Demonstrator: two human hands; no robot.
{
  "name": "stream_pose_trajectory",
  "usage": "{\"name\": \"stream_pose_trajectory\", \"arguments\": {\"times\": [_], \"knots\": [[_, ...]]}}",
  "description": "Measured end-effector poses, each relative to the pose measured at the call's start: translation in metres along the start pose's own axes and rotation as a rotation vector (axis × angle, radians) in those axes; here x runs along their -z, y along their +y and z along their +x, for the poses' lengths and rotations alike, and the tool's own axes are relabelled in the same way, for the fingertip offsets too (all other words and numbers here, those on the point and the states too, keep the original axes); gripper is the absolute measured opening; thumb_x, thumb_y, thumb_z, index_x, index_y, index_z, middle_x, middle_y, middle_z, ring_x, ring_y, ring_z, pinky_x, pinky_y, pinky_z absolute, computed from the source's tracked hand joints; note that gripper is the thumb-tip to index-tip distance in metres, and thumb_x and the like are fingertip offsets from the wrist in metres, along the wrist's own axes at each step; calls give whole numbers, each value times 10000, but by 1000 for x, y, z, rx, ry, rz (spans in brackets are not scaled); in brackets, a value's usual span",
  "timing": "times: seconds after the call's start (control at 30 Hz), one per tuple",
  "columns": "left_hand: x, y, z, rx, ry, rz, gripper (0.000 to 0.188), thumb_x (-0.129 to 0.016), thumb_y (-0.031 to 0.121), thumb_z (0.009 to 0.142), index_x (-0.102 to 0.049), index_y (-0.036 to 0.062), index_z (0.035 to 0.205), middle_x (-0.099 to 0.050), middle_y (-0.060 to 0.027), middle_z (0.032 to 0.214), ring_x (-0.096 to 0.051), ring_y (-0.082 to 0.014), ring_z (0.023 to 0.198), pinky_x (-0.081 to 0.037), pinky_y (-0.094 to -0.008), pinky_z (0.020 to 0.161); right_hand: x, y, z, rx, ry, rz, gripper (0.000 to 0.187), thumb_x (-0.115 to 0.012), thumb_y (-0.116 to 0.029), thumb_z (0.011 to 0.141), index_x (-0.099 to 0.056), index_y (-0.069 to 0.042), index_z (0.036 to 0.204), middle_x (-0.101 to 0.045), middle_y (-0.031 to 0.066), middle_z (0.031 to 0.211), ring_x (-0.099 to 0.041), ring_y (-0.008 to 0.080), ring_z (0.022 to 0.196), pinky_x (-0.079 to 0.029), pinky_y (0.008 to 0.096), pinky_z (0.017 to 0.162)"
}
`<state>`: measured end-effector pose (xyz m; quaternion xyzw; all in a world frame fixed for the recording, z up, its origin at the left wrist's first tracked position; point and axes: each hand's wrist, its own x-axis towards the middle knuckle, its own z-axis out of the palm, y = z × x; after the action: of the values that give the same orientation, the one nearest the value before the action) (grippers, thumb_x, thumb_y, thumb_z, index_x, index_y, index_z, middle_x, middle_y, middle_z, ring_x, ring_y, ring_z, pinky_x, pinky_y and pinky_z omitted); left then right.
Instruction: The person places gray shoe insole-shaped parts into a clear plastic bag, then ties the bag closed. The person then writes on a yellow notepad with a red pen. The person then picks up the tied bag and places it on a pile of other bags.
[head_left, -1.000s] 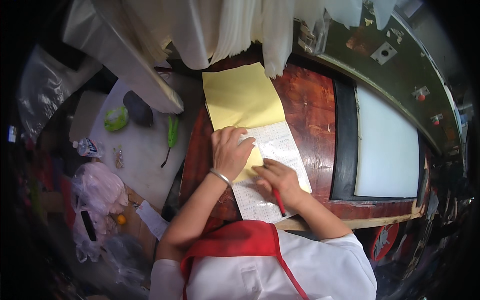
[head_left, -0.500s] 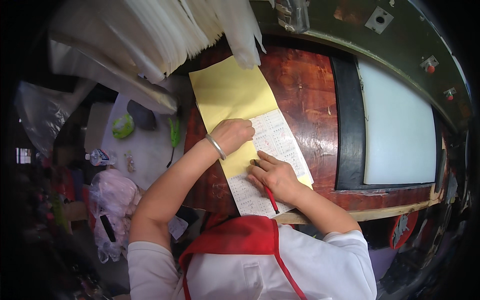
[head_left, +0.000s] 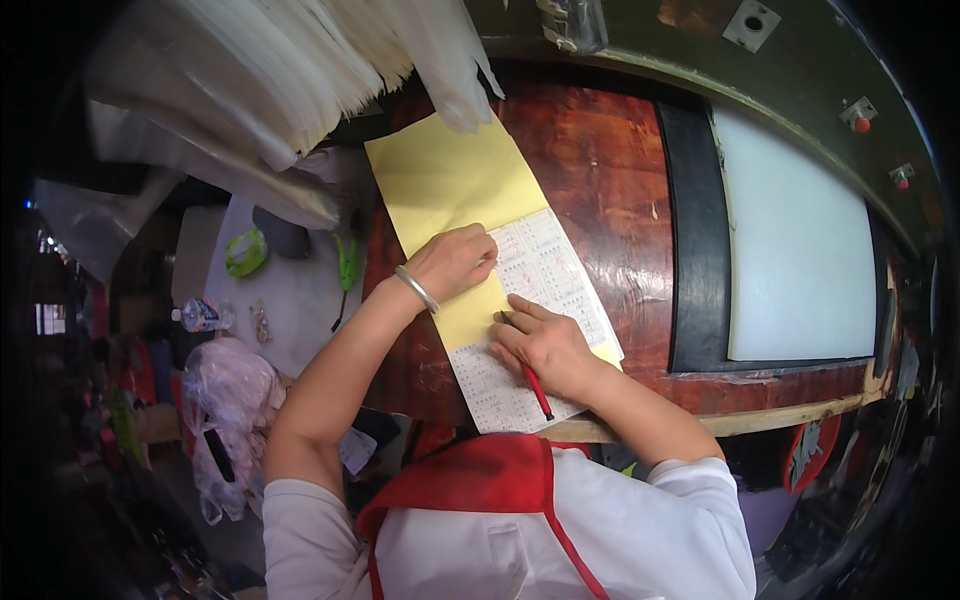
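A notebook with yellow pages (head_left: 450,180) lies at a slant on a dark red wooden table (head_left: 600,150). White printed labels with handwriting (head_left: 545,262) cover part of its near half. My left hand (head_left: 455,262), with a silver bangle at the wrist, rests on the page with its fingers curled at the labels' left edge. Whatever those fingers hold, if anything, is hidden. Lower on the page my right hand (head_left: 548,345) is closed around a red pen (head_left: 537,390), whose end points back toward me. The pen's other end shows dark by the fingers.
White plastic sheets (head_left: 290,70) hang at the upper left. A white board (head_left: 795,250) on a black mat (head_left: 695,260) lies to the right, below a green machine (head_left: 680,50). On the left are a green-handled cutter (head_left: 347,265), a bottle (head_left: 203,315) and a plastic bag (head_left: 225,400).
The view has shifted slightly, so most things sit a little further left and up. Both hands keep nearly the same places on the page, and the pen stays in my right hand.
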<state>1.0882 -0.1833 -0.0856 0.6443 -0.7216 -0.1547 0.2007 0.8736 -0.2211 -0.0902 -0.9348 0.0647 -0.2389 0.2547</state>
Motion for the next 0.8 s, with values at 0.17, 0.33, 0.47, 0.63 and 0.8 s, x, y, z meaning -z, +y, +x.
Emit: {"name": "stream_pose_trajectory", "arguments": {"times": [0.17, 0.33, 0.47, 0.63, 0.8], "knots": [[3, 0, -1, -91, 28, 29, 138, -698, 105, 760, -615, 32, 842, -584, -89, 814, -610, -282, 765, -505, -379, 667, 2, -2, 0, -56, -89, -13, 145, -645, -204, 838, -632, -84, 919, -669, 105, 957, -632, 319, 1020, -544, 369, 781], [-3, 0, 2, -101, -19, 182, 85, -679, 97, 762, -624, 45, 802, -585, -80, 795, -615, -271, 751, -511, -379, 654, 2, 0, 1, -58, -108, -1, 147, -638, -209, 843, -630, -84, 921, -667, 108, 953, -631, 325, 1019, -542, 370, 787], [0, 7, -1, -84, 6, 240, 82, -674, 101, 759, -627, 50, 802, -591, -80, 796, -612, -269, 742, -509, -380, 646, 5, -7, 0, -56, -112, -28, 162, -638, -208, 845, -625, -68, 924, -662, 128, 964, -630, 335, 1013, -538, 384, 798], [6, 32, -22, -80, 76, 135, 101, -694, 112, 745, -631, 52, 796, -593, -77, 777, -606, -267, 724, -505, -372, 635, 24, -32, -25, 12, -203, -26, 209, -667, -203, 807, -620, -35, 921, -653, 142, 940, -634, 326, 1004, -540, 376, 802], [-2, 50, -33, -63, 100, 5, 90, -688, 104, 742, -619, 61, 781, -576, -73, 737, -603, -257, 699, -501, -364, 615, 27, -28, -40, -163, -47, 121, 146, -669, -138, 806, -631, -30, 897, -655, 118, 883, -653, 301, 961, -543, 350, 764]]}}
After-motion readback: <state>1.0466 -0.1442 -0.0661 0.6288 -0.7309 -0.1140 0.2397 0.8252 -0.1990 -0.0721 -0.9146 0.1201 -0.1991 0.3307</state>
